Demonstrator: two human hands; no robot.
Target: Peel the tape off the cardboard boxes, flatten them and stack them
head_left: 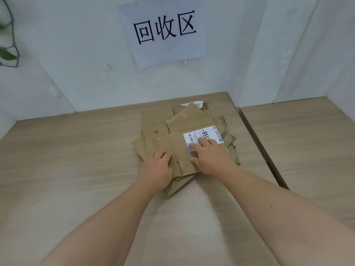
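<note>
Probably light, stiff cardboard stack [159, 120]: take by edges. Right hand [209, 156] spread flat on label [210, 133]; left hand [155, 167] left of label, grip unclear.

This is a recycling corner in a plain indoor room. A paper sign [163, 33] stuck on the white wall [76, 54] reads 回收区, "recycling area". Below it, near the far edge of a pale wood-grain surface [67, 160], lies a stack of flattened cardboard [163, 131] with a shipping label [209, 134] on top. White panels [297, 54] close off the right side. A leafy plant [7, 54] shows at the left. Whether the surface is a floor or a table cannot be told.
</note>
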